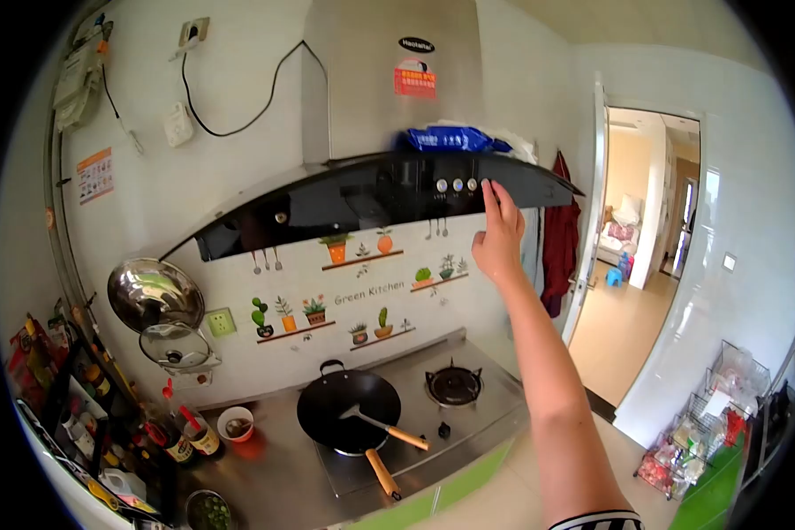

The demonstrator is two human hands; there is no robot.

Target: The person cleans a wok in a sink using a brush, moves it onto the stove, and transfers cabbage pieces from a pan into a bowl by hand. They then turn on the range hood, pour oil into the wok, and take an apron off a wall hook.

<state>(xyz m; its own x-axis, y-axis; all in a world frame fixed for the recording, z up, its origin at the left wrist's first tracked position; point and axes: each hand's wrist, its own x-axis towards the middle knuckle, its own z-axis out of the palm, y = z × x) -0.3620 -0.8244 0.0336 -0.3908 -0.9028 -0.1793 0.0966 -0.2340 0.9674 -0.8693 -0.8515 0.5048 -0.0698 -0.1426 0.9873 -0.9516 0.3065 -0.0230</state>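
My right hand [500, 237] is raised to the black front panel of the range hood [336, 212]. Its fingertips are at the right end of a row of round buttons [458, 185], covering part of that end. The forefinger is stretched out, the thumb stands apart, and nothing is held. Below, on the stove [495, 415], sits a black wok [320, 422] with a wooden handle. A spatula [406, 437] with a wooden grip rests in it. My left hand is out of view.
A bare burner [454, 386] is right of the wok. Left on the counter stand a white-and-red cup [236, 422], sauce bottles [203, 435] and a bowl of greens [208, 511]. Pot lids [155, 296] hang on the wall. A blue packet [455, 139] lies atop the hood. An open doorway [632, 265] is at right.
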